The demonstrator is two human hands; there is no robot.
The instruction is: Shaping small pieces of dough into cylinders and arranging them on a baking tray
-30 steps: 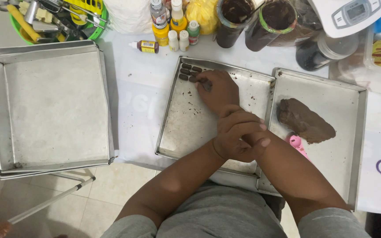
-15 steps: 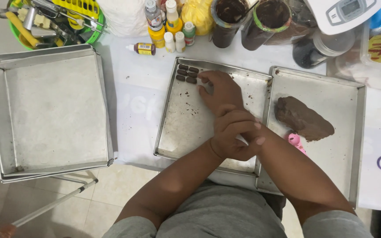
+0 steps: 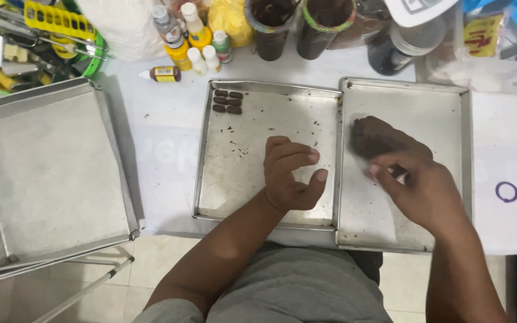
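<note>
My left hand (image 3: 289, 174) rests on the middle metal tray (image 3: 234, 179), fingers loosely curled and apart, with nothing in it. My right hand (image 3: 420, 191) lies over the right metal tray (image 3: 450, 107), its blurred fingertips at the near edge of a brown dough lump (image 3: 375, 136). Whether they pinch the dough I cannot tell. Several small brown dough pieces (image 3: 227, 101) sit in two short rows in the middle tray's far left corner.
A larger metal tray (image 3: 49, 173) stands on a stand at the left. Along the table's back are a green basket of tools (image 3: 43, 36), small bottles (image 3: 181, 48) and dark jars (image 3: 270, 30). A purple ring (image 3: 507, 191) lies at the right.
My right hand has left the small pieces at the middle tray's far corner and swung right to the dough lump. My left hand stays on the middle tray, arms no longer crossed.
</note>
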